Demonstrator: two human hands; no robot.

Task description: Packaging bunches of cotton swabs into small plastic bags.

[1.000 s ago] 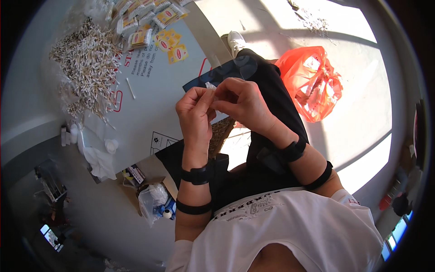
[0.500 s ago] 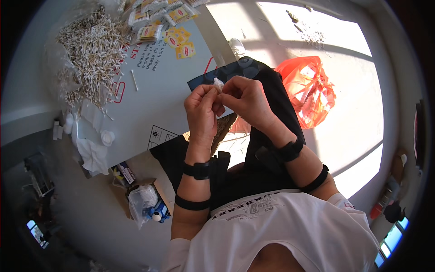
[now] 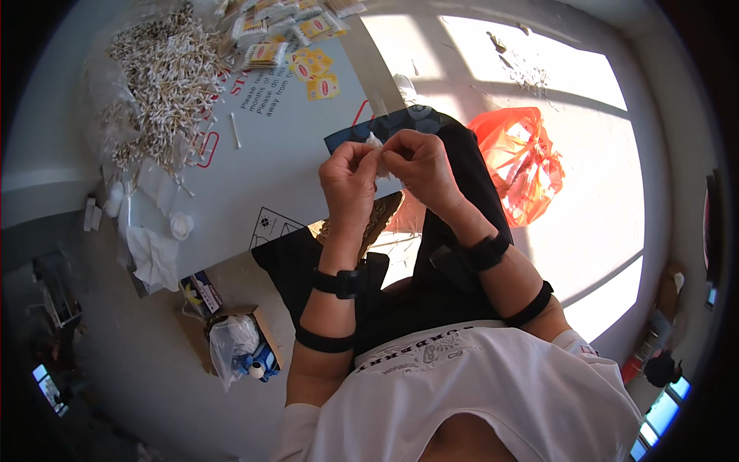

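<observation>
Both hands meet over my lap, just past the table's near right edge, pinching a small whitish, see-through plastic bag (image 3: 374, 141). My left hand (image 3: 349, 181) has thumb and fingers closed on its left side. From the right, my right hand (image 3: 422, 169) is closed on it too, with the fingertips of both hands almost touching. Most of the bag is hidden behind the fingers, and its contents cannot be made out. To the left on the table lie a large heap of loose cotton swabs (image 3: 165, 85) and a single cotton swab (image 3: 235, 131).
At the table's far side are packed cotton swabs (image 3: 265, 55) and yellow cards (image 3: 322, 87). A crumpled white tissue (image 3: 152, 258) lies at the table's left corner. On the floor stand a red plastic bag (image 3: 523, 165) at right and a cardboard box (image 3: 265, 339) at lower left.
My fingertips have come closer together, and more of the small bag shows below them. The whole view has shifted slightly.
</observation>
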